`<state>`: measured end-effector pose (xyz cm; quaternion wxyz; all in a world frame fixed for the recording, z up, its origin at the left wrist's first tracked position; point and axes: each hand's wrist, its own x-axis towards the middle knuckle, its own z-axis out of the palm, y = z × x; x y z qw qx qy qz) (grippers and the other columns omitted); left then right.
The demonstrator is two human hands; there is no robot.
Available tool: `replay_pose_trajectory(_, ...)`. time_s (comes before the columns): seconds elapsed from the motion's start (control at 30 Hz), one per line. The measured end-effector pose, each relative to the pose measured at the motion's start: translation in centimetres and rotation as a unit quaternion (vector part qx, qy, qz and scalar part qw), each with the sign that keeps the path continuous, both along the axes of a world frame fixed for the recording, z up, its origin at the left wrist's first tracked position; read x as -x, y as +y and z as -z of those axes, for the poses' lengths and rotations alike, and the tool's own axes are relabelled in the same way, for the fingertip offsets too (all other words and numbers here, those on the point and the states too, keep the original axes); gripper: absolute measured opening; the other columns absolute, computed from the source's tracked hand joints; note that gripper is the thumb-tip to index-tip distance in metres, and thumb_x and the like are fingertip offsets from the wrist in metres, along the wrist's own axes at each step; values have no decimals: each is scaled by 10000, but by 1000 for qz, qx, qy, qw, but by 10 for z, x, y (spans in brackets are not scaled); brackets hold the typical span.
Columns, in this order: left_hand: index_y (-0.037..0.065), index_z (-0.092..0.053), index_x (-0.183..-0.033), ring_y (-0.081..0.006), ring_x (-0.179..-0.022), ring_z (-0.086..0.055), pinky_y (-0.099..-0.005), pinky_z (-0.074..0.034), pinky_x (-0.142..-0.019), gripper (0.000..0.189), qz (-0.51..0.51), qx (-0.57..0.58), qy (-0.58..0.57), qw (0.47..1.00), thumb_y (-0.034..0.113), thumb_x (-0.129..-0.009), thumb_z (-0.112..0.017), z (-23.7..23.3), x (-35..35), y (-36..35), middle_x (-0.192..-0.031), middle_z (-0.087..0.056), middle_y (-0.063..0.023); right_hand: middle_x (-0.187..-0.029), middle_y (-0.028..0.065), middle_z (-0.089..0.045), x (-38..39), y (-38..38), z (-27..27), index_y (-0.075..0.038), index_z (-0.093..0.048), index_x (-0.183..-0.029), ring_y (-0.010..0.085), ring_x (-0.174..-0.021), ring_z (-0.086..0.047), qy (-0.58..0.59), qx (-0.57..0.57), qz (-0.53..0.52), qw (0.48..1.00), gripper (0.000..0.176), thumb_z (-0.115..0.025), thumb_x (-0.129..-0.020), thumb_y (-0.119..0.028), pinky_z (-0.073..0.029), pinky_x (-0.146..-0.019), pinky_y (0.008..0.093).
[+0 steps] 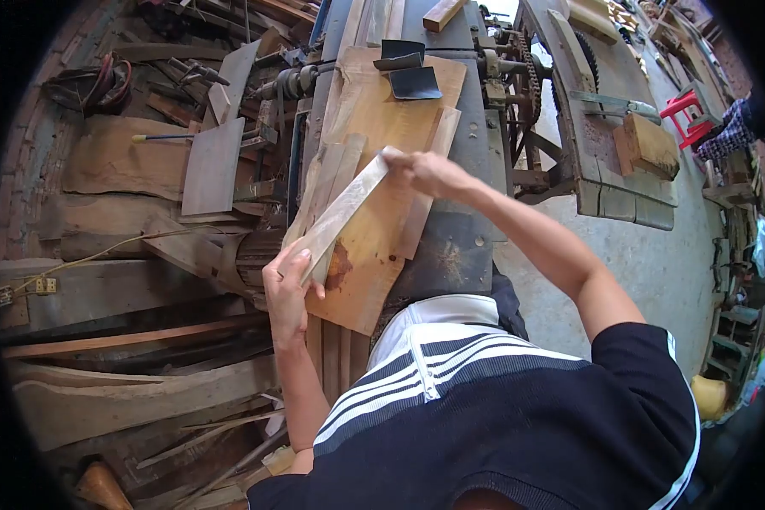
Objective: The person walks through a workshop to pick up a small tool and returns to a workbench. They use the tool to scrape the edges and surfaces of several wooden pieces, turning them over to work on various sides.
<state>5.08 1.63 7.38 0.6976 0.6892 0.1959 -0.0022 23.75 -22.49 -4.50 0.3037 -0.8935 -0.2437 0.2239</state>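
A narrow, pale wooden strip (344, 210) slants above a wide brown board (361, 255). My left hand (289, 285) is closed around its lower end, thumb on top. At the upper end, my right hand (425, 172) has its fingers closed on the strip; its fingertips are slightly blurred, and whether it also holds something small is hidden. Other thin wooden pieces (433, 183) lie on the board to either side of the strip. Two dark sheets (415, 82), one curled, rest at the board's far end.
Beneath the board is a dark metal machine table (455, 246). Planks and offcuts (119, 157) are stacked on the left. To the right stand a second bench (625, 200) with a wood block (650, 146), and a red stool (687, 115) beside a person in a checked garment (727, 136).
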Motion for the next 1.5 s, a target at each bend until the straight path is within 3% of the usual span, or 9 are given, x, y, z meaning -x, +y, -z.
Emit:
replay_pose_trajectory(0.33, -115, -623, -1225, -82, -600, -561, -235, -446, -457, 372, 84, -148, -3, 985, 125, -944, -585, -25, -7, -7, -912, -683, -89, -1259, 180, -656, -19, -9, 2, -261, -441, -1495, 402, -1115, -626, -26, -45, 53, 997, 515, -407, -985, -197, -485, -1007, 445)
replay_pose_trajectory(0.63, -52, -639, -1241, -52, -545, -518, -222, -413, -465, 344, 131, -235, -20, 963, 132, -956, -586, -29, -8, -7, -856, -661, -58, -1132, 174, -711, -21, -22, -30, -328, -523, -1439, 345, -994, -699, 5, 35, 19, 999, 502, -441, -947, -267, -557, -875, 443)
replay_pose_trajectory(0.93, -75, -629, -1222, -157, -898, -676, -319, -532, -818, 356, 162, -316, -52, 934, 120, -925, -607, -26, -10, -6, -983, -728, -180, -1082, 140, -724, -24, -18, -1, -369, -532, -1423, 341, -980, -696, -65, -40, -30, 997, 496, -480, -937, -286, -552, -873, 445)
replay_pose_trajectory(1.03, -88, -622, -1225, -164, -924, -676, -324, -528, -838, 361, 164, -325, -73, 929, 121, -932, -597, -24, -3, -8, -988, -728, -178, -1228, 195, -664, -2, -14, -43, -247, -479, -1477, 359, -1022, -681, -26, 1, -64, 998, 504, -453, -974, -227, -535, -886, 451)
replay_pose_trajectory(1.13, -101, -626, -1223, -140, -770, -661, -292, -533, -681, 362, 146, -309, -63, 938, 113, -934, -593, -18, -1, -7, -941, -721, -157, -1202, 204, -675, -36, -31, 0, -196, -469, -1481, 367, -1007, -683, 4, 50, -32, 998, 561, -482, -921, -169, -536, -876, 442)
replay_pose_trajectory(1.23, -86, -635, -1218, -19, -510, -440, -198, -292, -389, 343, -6, -63, 16, 998, 94, -929, -595, -7, 4, -12, -810, -643, -53, -1192, 249, -663, 2, -16, 14, -170, -387, -1523, 372, -1039, -676, 7, -44, 54, 998, 637, -485, -897, -107, -532, -907, 418)
replay_pose_trajectory(1.3, -82, -635, -1212, -29, -506, -446, -203, -305, -388, 336, -26, 9, 21, 999, 96, -931, -588, 2, 9, -8, -810, -638, -48, -1243, 268, -627, 46, -1, 8, -205, -331, -1553, 338, -1130, -645, 89, -213, 71, 970, 661, -457, -916, -77, -500, -985, 396)
replay_pose_trajectory(1.4, -71, -634, -1192, -47, -485, -436, -211, -315, -380, 315, -48, 88, 28, 995, 105, -939, -569, 14, 14, -3, -815, -630, -36, -1097, 216, -683, 99, 25, -31, -281, -299, -1563, 362, -982, -677, -60, -174, 9, 983, 661, -456, -942, -116, -547, -853, 432)
replay_pose_trajectory(1.5, -69, -637, -1182, -42, -494, -439, -212, -314, -378, 309, -53, 119, 28, 991, 114, -943, -568, 14, 16, -5, -809, -629, -32, -1205, 196, -668, 75, 11, -55, -274, -318, -1559, 275, -999, -698, 83, -69, 4, 994, 674, -440, -929, -70, -546, -894, 395)
